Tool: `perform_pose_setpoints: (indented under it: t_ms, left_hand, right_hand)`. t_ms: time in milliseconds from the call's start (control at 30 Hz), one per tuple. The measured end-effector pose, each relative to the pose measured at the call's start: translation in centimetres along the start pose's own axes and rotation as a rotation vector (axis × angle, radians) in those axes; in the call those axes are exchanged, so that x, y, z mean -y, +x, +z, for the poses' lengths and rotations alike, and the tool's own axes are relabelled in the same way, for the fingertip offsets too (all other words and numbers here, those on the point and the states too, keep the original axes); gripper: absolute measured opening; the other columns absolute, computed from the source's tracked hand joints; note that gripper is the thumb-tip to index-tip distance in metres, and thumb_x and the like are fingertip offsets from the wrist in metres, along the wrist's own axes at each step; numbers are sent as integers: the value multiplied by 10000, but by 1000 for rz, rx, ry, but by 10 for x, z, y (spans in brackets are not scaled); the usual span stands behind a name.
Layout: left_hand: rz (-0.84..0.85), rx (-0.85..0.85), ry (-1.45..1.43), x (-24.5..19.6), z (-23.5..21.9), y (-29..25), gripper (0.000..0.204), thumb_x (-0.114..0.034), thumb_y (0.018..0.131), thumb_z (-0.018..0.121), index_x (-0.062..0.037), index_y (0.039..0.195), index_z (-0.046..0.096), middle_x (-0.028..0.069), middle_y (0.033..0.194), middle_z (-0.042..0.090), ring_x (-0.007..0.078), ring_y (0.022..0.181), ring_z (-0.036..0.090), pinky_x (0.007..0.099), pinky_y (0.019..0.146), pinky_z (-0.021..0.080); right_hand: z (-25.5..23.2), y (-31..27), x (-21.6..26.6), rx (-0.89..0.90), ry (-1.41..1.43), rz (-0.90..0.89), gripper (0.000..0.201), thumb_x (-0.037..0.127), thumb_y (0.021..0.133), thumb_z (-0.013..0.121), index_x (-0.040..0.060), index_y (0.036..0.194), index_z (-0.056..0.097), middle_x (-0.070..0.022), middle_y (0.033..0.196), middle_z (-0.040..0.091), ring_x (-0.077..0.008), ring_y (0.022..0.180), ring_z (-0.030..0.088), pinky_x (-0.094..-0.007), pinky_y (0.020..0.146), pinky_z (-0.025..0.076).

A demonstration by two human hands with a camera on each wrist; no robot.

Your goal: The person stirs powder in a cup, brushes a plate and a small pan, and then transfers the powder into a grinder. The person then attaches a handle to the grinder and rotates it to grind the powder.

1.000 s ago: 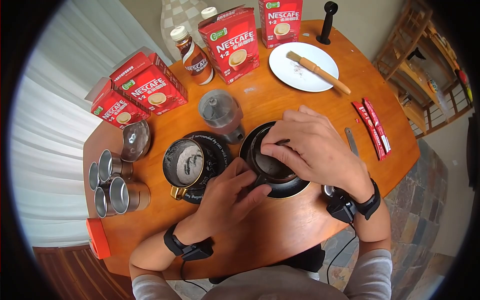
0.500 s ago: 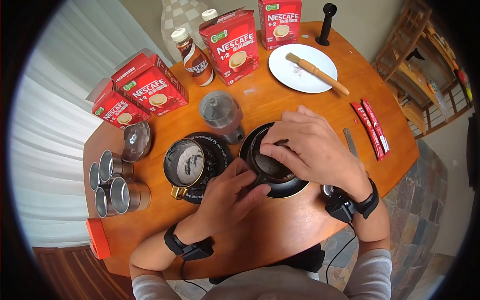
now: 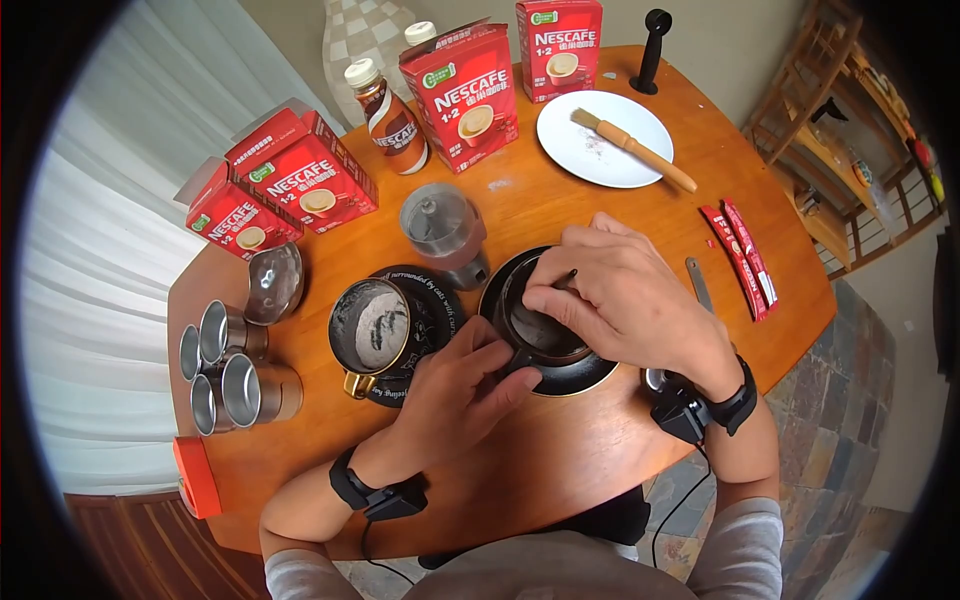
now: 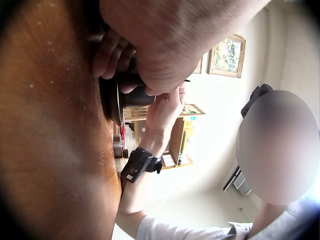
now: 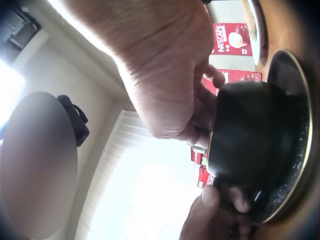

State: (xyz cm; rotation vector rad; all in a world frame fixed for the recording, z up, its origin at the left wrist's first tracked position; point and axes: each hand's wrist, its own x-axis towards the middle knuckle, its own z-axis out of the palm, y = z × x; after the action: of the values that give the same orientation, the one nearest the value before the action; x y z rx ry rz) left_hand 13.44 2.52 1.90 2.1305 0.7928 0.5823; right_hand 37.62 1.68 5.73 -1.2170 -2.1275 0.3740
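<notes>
A black cup (image 5: 245, 135) with a gold rim stands on a black saucer (image 3: 577, 384) in front of the person. My left hand (image 3: 455, 385) grips its handle, thumb on top and fingers curled underneath. Over the cup's mouth, my right hand (image 3: 625, 300) pinches a thin dark stick-like handle (image 3: 568, 278), whose lower end is hidden inside the cup. To the left, a second black cup (image 3: 340, 330) with gold trim holds pale grey powder (image 3: 380, 335) and sits on a lettered black saucer (image 3: 432, 330).
A clear-topped grinder-like container (image 3: 440, 225) stands behind the cups. Metal cups (image 3: 255, 390) and a dark shiny bowl (image 3: 274, 285) are at left. Red Nescafe boxes (image 3: 465, 100) and a bottle (image 3: 392, 120) line the back. A white plate (image 3: 570, 150) carries a brush (image 3: 640, 155); red sachets (image 3: 740, 255) lie right.
The dark handle between the right fingers has tipped slightly and its end shows higher above the thumb. Both hands stay almost in place; the cup has not moved.
</notes>
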Motion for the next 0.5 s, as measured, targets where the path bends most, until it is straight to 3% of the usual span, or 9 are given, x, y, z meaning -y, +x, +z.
perform_pose_setpoints:
  t_ms: [200,300,500]
  left_hand:
    - [8,-2,11,0,0,0,237,-226,971,773,-6,976,685,120,952,587,279,676,623,387,599,483]
    - [12,-1,12,0,0,0,235,-225,972,771,-7,981,685,120,952,587,282,680,624,386,600,483]
    - [5,-4,11,0,1,-1,231,-227,975,767,-10,1001,691,118,957,587,279,680,624,382,599,484]
  right_hand:
    - [-6,-1,-1,44,-33,9,190,234,996,684,62,935,736,-112,746,630,-298,794,611,-412,786,427]
    - [1,0,-2,-47,-7,-20,189,231,993,686,61,928,737,-116,757,640,-297,782,606,-413,786,423]
    - [-6,1,2,12,-44,2,185,227,993,683,62,936,745,-112,724,627,-294,758,597,-406,779,418]
